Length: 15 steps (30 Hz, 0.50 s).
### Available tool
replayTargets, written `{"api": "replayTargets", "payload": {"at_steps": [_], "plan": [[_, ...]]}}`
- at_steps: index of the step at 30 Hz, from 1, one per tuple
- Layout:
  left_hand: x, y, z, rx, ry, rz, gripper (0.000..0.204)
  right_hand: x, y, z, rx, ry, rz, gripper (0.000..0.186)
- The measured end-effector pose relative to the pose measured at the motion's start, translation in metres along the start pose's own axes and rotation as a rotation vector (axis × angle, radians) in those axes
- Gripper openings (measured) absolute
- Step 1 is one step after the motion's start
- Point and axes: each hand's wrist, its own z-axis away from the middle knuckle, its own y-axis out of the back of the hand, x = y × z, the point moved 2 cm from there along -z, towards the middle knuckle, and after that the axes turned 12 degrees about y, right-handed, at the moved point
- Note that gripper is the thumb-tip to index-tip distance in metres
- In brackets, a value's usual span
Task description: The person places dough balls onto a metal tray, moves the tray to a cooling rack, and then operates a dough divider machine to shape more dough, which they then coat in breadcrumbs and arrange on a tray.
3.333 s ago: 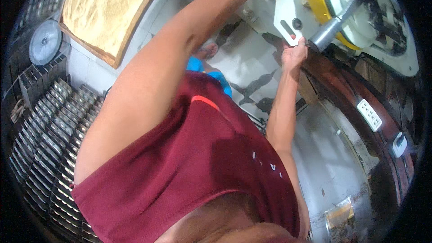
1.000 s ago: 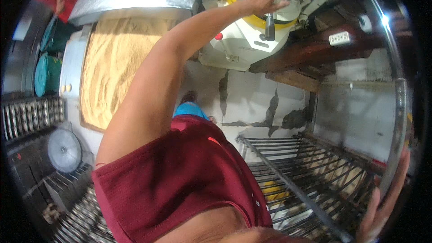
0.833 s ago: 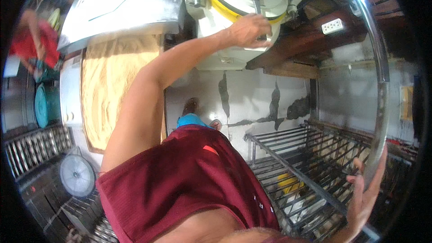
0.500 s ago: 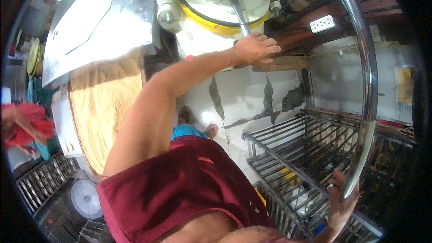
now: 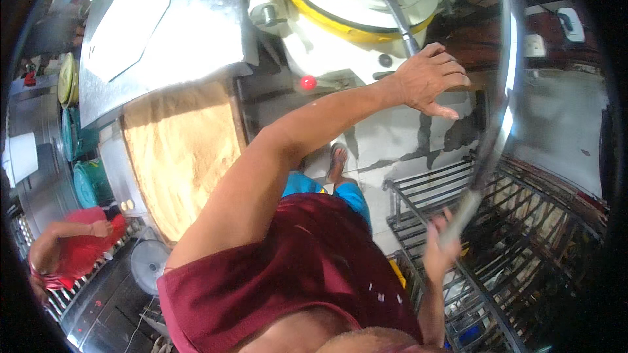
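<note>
A cream-white machine with a round top and yellow ring (image 5: 340,26) stands ahead of me. A slim metal lever (image 5: 392,10) slants down from its top. My left hand (image 5: 432,82) is at this lever's lower end, fingers stretched and thumb spread away; whether the palm touches the lever is hidden. On the right, a long shiny metal bar (image 5: 507,91) runs down from the upper edge, curved in this view. My right hand (image 5: 441,245) is closed around its lower end, slightly blurred. A red ball-shaped knob (image 5: 308,82) sits low on the machine.
Left of me are a metal table (image 5: 190,46) with a white board (image 5: 134,23) and a tan, powdery-looking surface (image 5: 183,150). A dark slatted rack (image 5: 451,183) stands at right, below wall outlets (image 5: 534,45). Another person in red (image 5: 78,245) is at far left.
My left hand has loosened from the lever, its fingers now spread. My right hand and the bar's lower end have swung left and up. The whole view has shifted.
</note>
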Motion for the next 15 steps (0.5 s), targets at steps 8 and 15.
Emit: {"api": "replayTargets", "payload": {"at_steps": [8, 15], "plan": [[-0.084, 0.089, 0.178, -0.221, 0.907, -0.518, 0.035, 0.072, -0.052, -0.042, -0.111, 0.146, -0.174, 0.033], [-0.149, 0.06, 0.186, -0.918, 1.233, -0.56, 0.037, 0.075, -0.054, -0.051, -0.143, 0.03, -0.237, 0.041]]}}
